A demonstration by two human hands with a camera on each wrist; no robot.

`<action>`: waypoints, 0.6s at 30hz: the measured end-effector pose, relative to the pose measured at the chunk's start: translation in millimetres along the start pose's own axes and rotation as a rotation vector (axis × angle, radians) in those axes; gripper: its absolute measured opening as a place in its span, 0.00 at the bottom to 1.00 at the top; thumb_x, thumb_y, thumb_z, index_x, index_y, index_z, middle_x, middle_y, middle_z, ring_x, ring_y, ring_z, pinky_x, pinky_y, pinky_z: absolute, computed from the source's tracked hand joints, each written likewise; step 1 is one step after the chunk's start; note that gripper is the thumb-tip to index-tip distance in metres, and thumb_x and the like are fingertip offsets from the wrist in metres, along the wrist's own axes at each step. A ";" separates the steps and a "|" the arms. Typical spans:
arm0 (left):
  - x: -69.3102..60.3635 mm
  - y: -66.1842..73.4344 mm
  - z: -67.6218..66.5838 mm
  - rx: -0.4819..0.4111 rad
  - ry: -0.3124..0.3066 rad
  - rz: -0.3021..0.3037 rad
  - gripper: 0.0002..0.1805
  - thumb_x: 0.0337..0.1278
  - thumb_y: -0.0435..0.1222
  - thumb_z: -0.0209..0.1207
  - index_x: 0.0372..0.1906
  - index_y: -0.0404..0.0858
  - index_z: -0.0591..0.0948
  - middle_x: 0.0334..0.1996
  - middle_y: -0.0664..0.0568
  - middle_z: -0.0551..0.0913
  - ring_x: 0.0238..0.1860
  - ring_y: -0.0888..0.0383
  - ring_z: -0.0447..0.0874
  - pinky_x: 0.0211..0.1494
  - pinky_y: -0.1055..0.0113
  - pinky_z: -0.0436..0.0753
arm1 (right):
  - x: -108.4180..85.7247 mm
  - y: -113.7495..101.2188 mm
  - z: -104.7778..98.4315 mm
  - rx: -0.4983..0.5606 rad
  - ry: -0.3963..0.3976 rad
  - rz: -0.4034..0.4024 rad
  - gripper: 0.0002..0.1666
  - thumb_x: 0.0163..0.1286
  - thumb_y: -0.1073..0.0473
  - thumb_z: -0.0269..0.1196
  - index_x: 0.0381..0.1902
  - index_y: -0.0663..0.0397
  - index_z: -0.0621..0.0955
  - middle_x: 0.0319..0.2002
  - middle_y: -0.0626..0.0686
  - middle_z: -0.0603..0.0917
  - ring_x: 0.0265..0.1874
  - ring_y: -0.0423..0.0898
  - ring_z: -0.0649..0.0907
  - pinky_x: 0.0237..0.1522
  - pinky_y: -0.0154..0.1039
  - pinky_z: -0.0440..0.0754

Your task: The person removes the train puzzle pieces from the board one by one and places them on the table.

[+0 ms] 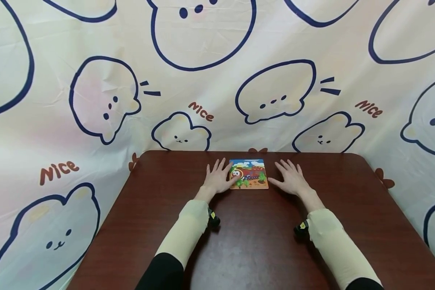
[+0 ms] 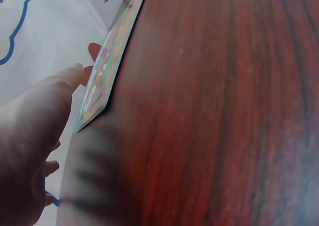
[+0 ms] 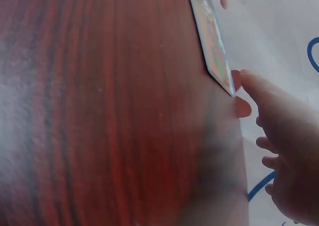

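Observation:
A flat, colourful picture board [image 1: 251,173] lies near the far edge of the table, showing a red train-like figure, blue sky and green plants. On its left side is my left hand [image 1: 217,179], fingers spread, with the thumb over the board's left edge; whether it touches cannot be told. My right hand [image 1: 291,179] is spread just right of the board, thumb pointing at its right edge. The left wrist view shows the board [image 2: 107,66] edge-on beside my left hand [image 2: 37,131]. In the right wrist view the board [image 3: 212,39] is beyond my right thumb [image 3: 264,94].
The dark brown wooden table [image 1: 253,245] extends towards me below both forearms. Behind it and along its sides hangs a pale cloth [image 1: 221,88] printed with blue-outlined animal figures and red-brown lettering. A small dark device is on each wrist.

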State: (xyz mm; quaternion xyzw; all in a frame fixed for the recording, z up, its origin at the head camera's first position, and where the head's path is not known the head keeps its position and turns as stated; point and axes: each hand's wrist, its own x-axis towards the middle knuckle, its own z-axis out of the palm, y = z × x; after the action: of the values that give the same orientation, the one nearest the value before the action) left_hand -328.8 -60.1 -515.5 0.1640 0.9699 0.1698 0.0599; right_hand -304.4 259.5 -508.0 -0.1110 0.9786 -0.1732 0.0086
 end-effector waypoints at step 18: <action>-3.1 -1.4 14.1 0.072 -0.038 0.038 0.47 0.79 0.70 0.48 0.91 0.55 0.54 0.93 0.55 0.48 0.94 0.43 0.38 0.91 0.29 0.40 | 5.7 -21.1 26.4 0.033 -0.061 -0.091 0.44 0.85 0.44 0.61 0.86 0.62 0.64 0.86 0.67 0.63 0.87 0.71 0.59 0.84 0.79 0.53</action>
State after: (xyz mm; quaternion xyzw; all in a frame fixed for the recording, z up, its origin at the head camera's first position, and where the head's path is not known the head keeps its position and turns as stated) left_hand -323.9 -58.0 -529.0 0.1877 0.9708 0.1325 0.0691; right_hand -304.0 230.0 -525.6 -0.1606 0.9688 -0.1861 0.0322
